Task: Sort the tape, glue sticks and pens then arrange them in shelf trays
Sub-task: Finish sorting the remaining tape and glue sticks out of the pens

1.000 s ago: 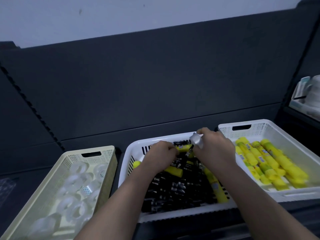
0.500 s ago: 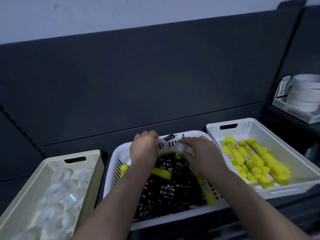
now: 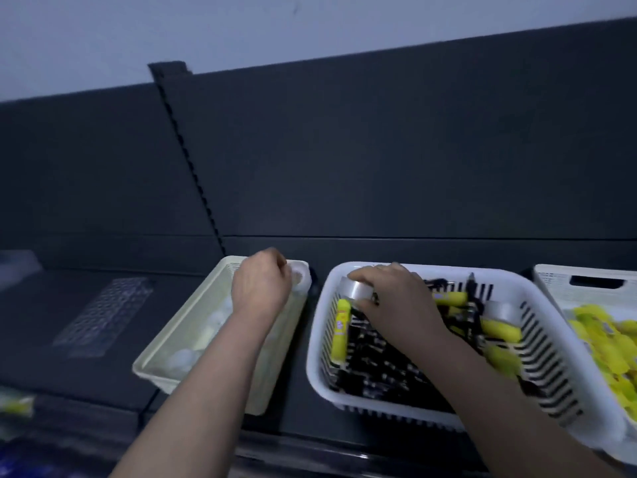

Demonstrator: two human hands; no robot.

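My left hand (image 3: 262, 284) holds a clear tape roll (image 3: 300, 278) over the far end of the cream tray (image 3: 151, 369), which contains several tape rolls. My right hand (image 3: 396, 301) grips another tape roll (image 3: 356, 289) at the far left corner of the white middle tray (image 3: 537, 370). That tray is full of black pens (image 3: 379, 370) mixed with yellow glue sticks (image 3: 340, 329), and one more tape roll (image 3: 505, 311) lies on its right side. The white right tray (image 3: 558, 288) holds several yellow glue sticks (image 3: 606, 346).
All three trays stand on a dark shelf with a dark back panel and a notched upright (image 3: 188, 157). A clear perforated sheet (image 3: 103, 315) lies on the shelf to the left. Something yellow (image 3: 15, 407) shows blurred at the left edge.
The view has swung left. My left hand carried a tape roll from the middle tray over to the cream tray. My right hand moved to the middle tray's left corner, still holding its roll.
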